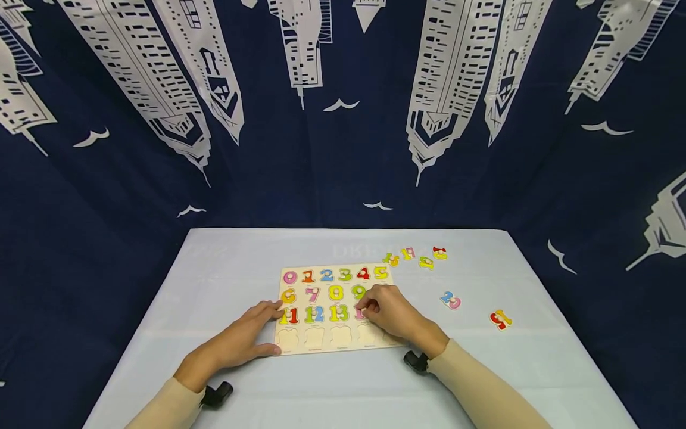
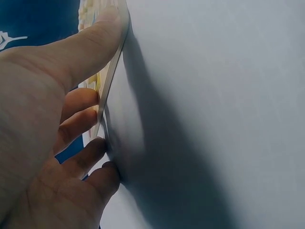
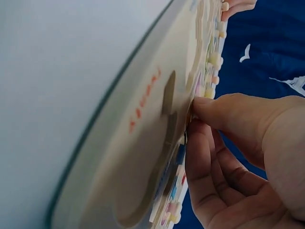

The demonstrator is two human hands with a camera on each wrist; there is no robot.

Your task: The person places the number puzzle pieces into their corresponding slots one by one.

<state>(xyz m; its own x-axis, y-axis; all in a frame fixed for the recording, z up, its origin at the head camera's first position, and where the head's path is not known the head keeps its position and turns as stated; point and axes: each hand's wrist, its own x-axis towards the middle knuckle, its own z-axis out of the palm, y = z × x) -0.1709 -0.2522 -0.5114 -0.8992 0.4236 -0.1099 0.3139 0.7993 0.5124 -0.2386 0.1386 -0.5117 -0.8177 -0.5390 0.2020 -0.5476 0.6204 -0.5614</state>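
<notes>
A wooden number puzzle board [image 1: 314, 338] lies on the white table, with coloured knobbed number pieces filling its upper rows and empty recesses along its near row. My left hand [image 1: 238, 336] rests at the board's left edge, fingertips near the 6 and 11 pieces and thumb at the near corner. In the left wrist view the thumb [image 2: 88, 50] lies over the board's edge, fingers loosely bent. At the third row's right end my right hand [image 1: 396, 316] pinches a pink number piece [image 1: 359, 313] between thumb and index finger. Most of that piece is hidden by the fingers.
Several loose number pieces, among them a yellow-green one [image 1: 426, 263], lie beyond the board's far right corner. Right of the board are a blue-and-pink 20 piece [image 1: 450, 300] and a red-and-orange piece [image 1: 501, 320]. A dark blue patterned cloth [image 1: 316, 161] hangs behind the table.
</notes>
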